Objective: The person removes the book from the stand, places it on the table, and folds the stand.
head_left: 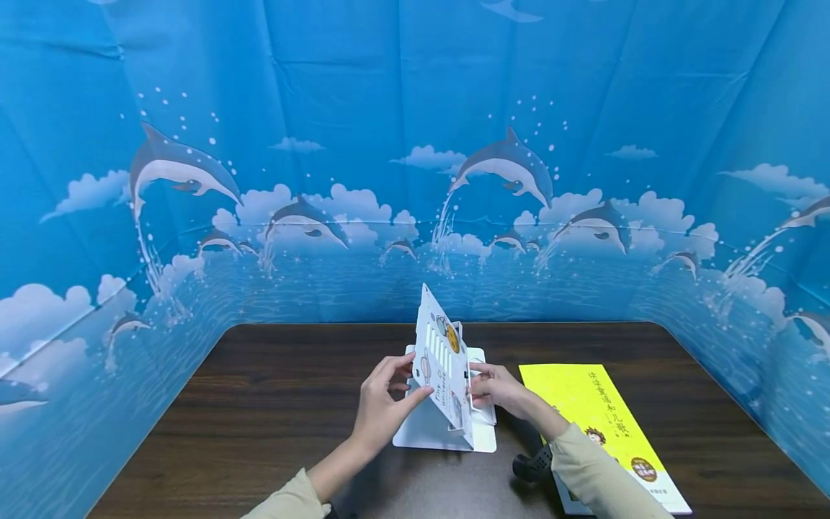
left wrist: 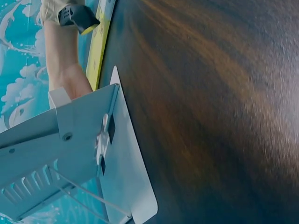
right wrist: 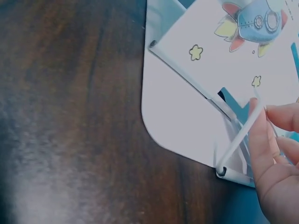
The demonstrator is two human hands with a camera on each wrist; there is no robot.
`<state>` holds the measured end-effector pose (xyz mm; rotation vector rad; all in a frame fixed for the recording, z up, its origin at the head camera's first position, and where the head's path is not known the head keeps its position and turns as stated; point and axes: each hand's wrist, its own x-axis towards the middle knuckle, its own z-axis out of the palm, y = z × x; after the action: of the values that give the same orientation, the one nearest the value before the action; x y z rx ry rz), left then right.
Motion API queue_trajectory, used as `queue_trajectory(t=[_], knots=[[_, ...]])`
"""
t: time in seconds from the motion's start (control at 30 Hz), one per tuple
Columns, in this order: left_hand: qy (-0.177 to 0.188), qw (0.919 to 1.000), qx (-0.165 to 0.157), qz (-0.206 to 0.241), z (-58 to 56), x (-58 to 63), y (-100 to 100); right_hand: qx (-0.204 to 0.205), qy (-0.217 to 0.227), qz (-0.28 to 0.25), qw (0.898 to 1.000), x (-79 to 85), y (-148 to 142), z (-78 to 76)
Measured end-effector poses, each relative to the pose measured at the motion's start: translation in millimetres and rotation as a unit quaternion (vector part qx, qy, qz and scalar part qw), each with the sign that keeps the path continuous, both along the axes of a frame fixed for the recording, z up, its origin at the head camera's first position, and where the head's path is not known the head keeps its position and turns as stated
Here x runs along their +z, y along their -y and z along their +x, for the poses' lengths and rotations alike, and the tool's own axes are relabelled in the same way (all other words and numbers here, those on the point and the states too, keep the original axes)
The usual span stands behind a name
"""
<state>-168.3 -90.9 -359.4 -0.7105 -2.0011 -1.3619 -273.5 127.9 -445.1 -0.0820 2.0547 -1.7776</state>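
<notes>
A white metal book stand (head_left: pixel 437 360) with a printed, slotted panel stands tilted up on its flat base plate (head_left: pixel 424 425). My left hand (head_left: pixel 382 404) grips the panel's left edge, thumb on the printed side. At the other side, my right hand (head_left: pixel 499 389) reaches in beside the panel. In the right wrist view its fingers pinch a white wire bar (right wrist: pixel 240 137) hinged near the base's corner. The left wrist view shows the panel's unprinted side (left wrist: pixel 79 126) and thin wire legs (left wrist: pixel 88 191) running to the base; the left hand is outside that view.
A yellow book (head_left: pixel 609 425) lies on the dark wooden table (head_left: pixel 272 404), partly under the right forearm. A black band (head_left: pixel 533 465) is on the right wrist. A blue dolphin-print curtain (head_left: pixel 363 144) surrounds the table's back and sides.
</notes>
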Motion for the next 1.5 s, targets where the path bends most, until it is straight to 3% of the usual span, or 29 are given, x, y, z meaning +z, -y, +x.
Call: queue_trajectory(t=[0.23, 0.63, 0.77, 0.87, 1.03, 1.17, 1.3, 1.4, 1.5], knots=[[0.015, 0.9998, 0.007, 0.009, 2.7, -1.2, -6.3, 0.016, 0.003, -0.008, 1.000, 1.2, -3.4, -2.0], [-0.022, 0.9997, 0.005, -0.008, 1.4, -2.4, -8.2, 0.003, -0.004, 0.020, 1.000, 0.1, -5.5, -0.5], [-0.022, 0.9997, 0.006, -0.011, 1.2, -0.6, -7.4, -0.020, -0.044, 0.068, 0.997, 3.9, -0.1, 2.3], [-0.013, 0.9997, -0.006, -0.017, -1.0, -0.9, -3.2, -0.044, -0.086, 0.118, 0.988, 10.7, 6.7, 7.1], [0.029, 0.9984, -0.036, -0.032, -20.2, -16.2, 18.7, -0.071, -0.173, 0.167, 0.968, 30.5, 17.8, 20.6], [0.070, 0.9953, -0.022, -0.064, -37.3, -29.8, 39.5, -0.056, -0.223, 0.146, 0.962, 45.1, 26.2, 36.4], [0.130, 0.9834, 0.015, -0.125, -50.2, -41.6, 54.3, -0.012, -0.262, 0.127, 0.957, 50.1, 36.4, 53.5], [0.167, 0.9658, 0.031, -0.196, -59.5, -52.9, 61.9, 0.015, -0.284, 0.128, 0.950, 47.8, 43.1, 64.2], [0.166, 0.9430, 0.035, -0.286, -68.4, -64.7, 66.6, 0.020, -0.303, 0.146, 0.941, 42.1, 47.9, 71.6]])
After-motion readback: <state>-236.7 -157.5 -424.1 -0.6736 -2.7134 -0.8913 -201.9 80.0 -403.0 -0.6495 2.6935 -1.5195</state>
